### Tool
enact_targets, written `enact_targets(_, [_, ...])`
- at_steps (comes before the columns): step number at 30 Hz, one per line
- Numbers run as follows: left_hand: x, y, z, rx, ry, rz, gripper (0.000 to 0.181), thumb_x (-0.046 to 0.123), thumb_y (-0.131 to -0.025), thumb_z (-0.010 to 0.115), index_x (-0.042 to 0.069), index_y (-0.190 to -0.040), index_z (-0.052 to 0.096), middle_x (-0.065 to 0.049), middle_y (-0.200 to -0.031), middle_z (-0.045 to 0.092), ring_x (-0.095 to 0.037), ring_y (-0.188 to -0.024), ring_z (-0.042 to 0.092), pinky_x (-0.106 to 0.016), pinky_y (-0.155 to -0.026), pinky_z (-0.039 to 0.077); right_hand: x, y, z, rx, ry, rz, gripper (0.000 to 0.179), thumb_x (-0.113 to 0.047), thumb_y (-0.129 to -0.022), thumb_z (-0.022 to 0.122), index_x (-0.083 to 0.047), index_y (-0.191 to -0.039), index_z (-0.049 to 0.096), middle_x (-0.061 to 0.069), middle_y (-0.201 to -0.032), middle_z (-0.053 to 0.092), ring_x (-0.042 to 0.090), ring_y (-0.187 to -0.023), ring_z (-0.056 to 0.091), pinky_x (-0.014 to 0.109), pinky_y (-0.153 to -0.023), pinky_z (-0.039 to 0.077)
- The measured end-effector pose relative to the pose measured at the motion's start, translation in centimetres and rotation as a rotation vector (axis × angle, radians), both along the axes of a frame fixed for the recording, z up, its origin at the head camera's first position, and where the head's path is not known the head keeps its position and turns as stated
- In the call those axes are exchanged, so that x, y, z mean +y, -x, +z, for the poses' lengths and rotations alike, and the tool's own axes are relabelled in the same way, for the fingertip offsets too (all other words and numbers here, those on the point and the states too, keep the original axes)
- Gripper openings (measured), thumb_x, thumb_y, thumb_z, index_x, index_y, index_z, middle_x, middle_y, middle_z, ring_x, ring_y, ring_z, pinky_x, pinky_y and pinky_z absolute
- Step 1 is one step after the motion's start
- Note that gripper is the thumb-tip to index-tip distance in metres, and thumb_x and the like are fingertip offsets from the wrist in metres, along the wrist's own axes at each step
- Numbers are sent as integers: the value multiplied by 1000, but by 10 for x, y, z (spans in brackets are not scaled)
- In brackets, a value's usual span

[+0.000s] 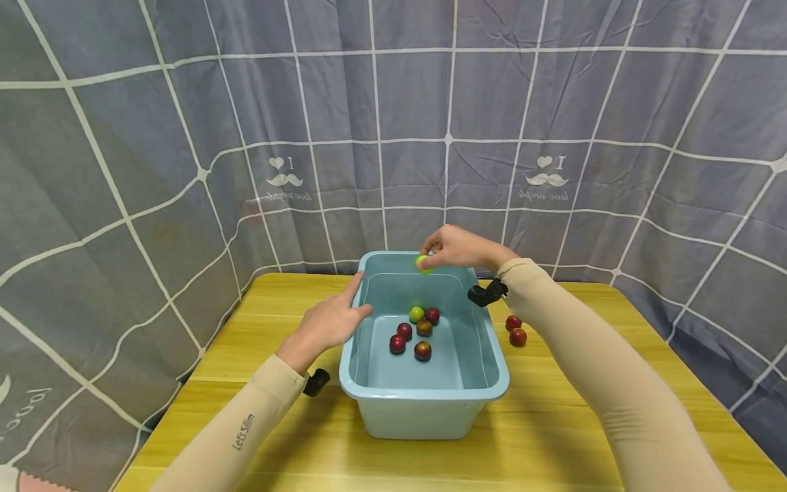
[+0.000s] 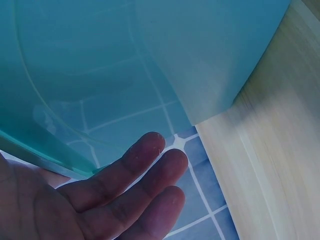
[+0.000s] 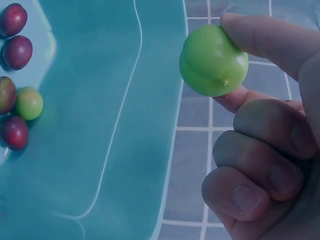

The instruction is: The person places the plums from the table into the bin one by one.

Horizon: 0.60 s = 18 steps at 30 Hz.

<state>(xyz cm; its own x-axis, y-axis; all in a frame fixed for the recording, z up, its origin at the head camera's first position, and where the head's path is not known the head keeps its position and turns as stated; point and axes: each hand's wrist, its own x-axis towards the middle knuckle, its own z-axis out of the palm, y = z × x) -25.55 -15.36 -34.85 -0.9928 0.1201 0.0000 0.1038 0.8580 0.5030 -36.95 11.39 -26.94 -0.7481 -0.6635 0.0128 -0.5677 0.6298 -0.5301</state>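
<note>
Between the thumb and a finger of my right hand [image 1: 458, 247], a green plum [image 3: 214, 61] is pinched above the far end of a light blue plastic basin [image 1: 424, 394]. The other fingers of that hand are curled. My left hand [image 1: 328, 321] lies at the basin's left rim, fingers extended and holding nothing; in the left wrist view, three fingers [image 2: 170, 162] show beside the basin's outer wall. On the basin's floor sit several dark red plums [image 1: 397, 343], a brownish one [image 1: 424, 327] and another green plum [image 1: 417, 314].
Two red plums [image 1: 518, 337] lie on the wooden table [image 1: 246, 355] to the right of the basin, near my right forearm. A grey curtain [image 1: 406, 102] with white grid lines hangs behind the table and along its sides.
</note>
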Motion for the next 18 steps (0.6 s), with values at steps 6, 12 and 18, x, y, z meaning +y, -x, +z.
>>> enact_targets(6, [-1, 1, -1, -1, 1, 4, 77, 52, -98, 42, 34, -163, 7, -14, -127, 65, -25, -84, 63, -36, -60, 45, -16, 5, -3, -20, -52, 22, 25, -33, -91, 74, -13, -105, 76, -1, -66, 56, 12, -59, 39, 30, -60, 34])
enact_targets(12, [-1, 1, -1, -1, 4, 1, 76, 52, -98, 42, 34, -163, 7, -13, -121, 67, -24, -83, 62, -36, -60, 46, -28, 10, -9, -19, -81, 30, 21, -31, -91, 73, -14, -104, 76, 0, -79, 68, 13, -62, 45, 30, -62, 38])
enact_targets(18, [-2, 0, 0, -6, 8, 6, 76, 52, -98, 42, 34, -163, 7, -11, -109, 67, -24, -79, 62, -36, -59, 46, -36, 14, -13, -15, -82, 13, 22, -31, -89, 75, -15, -104, 76, 4, -82, 68, 14, -65, 47, 30, -64, 40])
